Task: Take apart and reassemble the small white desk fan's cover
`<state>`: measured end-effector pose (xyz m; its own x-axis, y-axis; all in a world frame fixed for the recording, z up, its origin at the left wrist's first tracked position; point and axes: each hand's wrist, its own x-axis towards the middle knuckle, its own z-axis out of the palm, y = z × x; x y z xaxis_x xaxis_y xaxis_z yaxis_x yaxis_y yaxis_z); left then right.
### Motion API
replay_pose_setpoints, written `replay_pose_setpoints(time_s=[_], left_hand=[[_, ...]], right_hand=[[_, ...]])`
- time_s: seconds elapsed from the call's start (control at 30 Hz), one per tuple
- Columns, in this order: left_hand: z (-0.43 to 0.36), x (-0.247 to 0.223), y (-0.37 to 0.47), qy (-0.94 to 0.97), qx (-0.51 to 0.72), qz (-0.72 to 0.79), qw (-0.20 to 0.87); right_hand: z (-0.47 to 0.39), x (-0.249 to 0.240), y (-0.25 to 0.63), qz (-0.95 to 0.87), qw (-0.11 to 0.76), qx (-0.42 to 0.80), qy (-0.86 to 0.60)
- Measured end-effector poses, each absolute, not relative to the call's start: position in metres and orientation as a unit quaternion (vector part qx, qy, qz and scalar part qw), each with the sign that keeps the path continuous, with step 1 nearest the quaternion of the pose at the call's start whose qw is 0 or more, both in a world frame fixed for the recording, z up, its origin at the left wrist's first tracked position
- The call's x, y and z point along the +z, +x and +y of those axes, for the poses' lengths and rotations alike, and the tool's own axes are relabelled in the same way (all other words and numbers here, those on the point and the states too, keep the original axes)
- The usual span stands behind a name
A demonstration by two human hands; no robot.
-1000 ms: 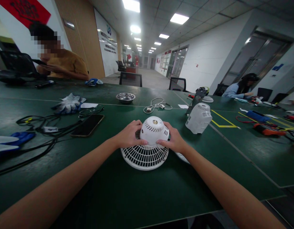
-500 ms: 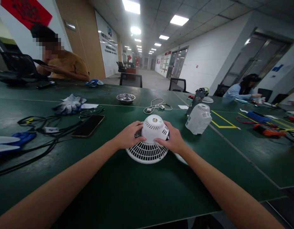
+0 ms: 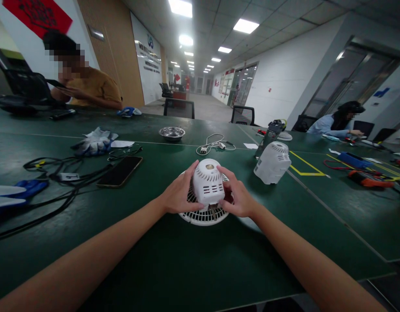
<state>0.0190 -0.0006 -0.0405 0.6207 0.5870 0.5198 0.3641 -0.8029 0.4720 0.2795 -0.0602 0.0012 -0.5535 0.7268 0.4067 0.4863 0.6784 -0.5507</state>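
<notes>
A white vented motor housing (image 3: pixel 208 180) sits upright over a round white fan grille (image 3: pixel 203 218) on the green table (image 3: pixel 174 268). My left hand (image 3: pixel 182 190) wraps the housing's left side, thumb low on its front. On the right side my right hand (image 3: pixel 235 195) grips it, with the fingertips near its top and the thumb low. Part of a pale curved object (image 3: pixel 250 224) shows beneath my right wrist. A second white housing (image 3: pixel 273 164) stands to the right, touched by neither hand.
Behind are a metal bowl (image 3: pixel 172 133), a white cable (image 3: pixel 216 145) and a dark bottle (image 3: pixel 268 136). Left lie a phone (image 3: pixel 120 171), black cables (image 3: pixel 68 186) and gloves (image 3: pixel 94 142). Tools (image 3: pixel 369 178) lie right. Two people sit across the table.
The housing has turned, so its slotted side now faces me, and the grille under it has shifted slightly right. Both hands have moved round it with their grip changed.
</notes>
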Motion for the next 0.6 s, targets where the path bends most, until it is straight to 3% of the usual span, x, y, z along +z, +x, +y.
replay_pose_setpoints(time_s=[0.6], left_hand=[[-0.013,-0.036,0.032,0.878,0.388,0.258,0.108]], right_hand=[[-0.063,0.006,0.277,-0.833,0.324,0.245,-0.375]])
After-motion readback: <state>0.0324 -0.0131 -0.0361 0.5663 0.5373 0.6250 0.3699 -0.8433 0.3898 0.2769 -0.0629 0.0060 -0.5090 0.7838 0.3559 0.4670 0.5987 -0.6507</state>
